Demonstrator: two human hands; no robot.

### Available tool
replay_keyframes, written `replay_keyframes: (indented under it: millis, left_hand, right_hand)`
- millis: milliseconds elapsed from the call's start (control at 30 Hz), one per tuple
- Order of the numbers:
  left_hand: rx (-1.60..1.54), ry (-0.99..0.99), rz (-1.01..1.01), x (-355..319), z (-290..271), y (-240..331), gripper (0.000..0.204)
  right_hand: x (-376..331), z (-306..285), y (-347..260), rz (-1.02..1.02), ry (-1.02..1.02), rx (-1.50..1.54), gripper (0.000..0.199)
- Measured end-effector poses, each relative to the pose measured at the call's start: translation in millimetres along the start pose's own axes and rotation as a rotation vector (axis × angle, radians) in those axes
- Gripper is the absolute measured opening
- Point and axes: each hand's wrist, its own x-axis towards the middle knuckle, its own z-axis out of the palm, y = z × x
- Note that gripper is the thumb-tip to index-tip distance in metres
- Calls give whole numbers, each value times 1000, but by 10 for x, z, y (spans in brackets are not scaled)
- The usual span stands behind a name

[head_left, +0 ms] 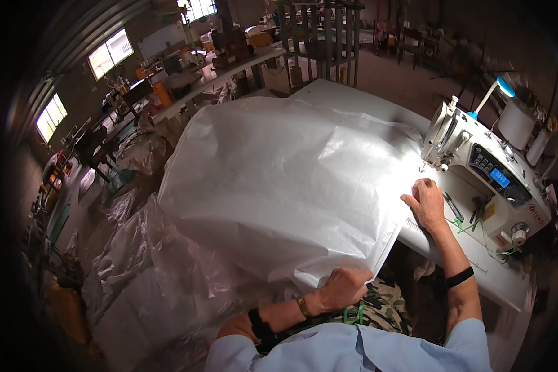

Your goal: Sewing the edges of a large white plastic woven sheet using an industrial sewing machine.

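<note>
A large white plastic sheet point(260, 180) spreads over the sewing table, its right edge running under the head of a white sewing machine point(477, 167). My left hand point(342, 289) is closed round the sheet's near corner, just above my lap. Close to the needle, my right hand point(426, 201) has its fingers curled at the sheet's right edge, with the thumb out to the left. Strong lamp light washes out the sheet there, so the exact grip is hard to see. The machine's blue display point(499, 178) is lit.
Black thread snips point(454, 208) and green thread point(462, 228) lie below the machine arm. White thread cones point(516, 124) stand behind it. More crumpled clear-white plastic point(161, 279) hangs down at the left. A metal rack point(319, 40) stands beyond the table.
</note>
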Motion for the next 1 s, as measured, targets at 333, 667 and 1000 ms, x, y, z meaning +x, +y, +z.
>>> replay_keyframes:
  millis: [333, 667, 1000]
  left_hand:
    - [19, 111, 19, -53, 20, 32, 24]
    - [127, 146, 94, -37, 50, 28, 21]
    - [242, 112, 176, 15, 27, 47, 17]
  right_hand:
    - [-28, 36, 10, -10, 26, 46, 40]
    - [-69, 90, 43, -52, 88, 38, 38]
    - [-66, 64, 28, -9, 42, 60, 40]
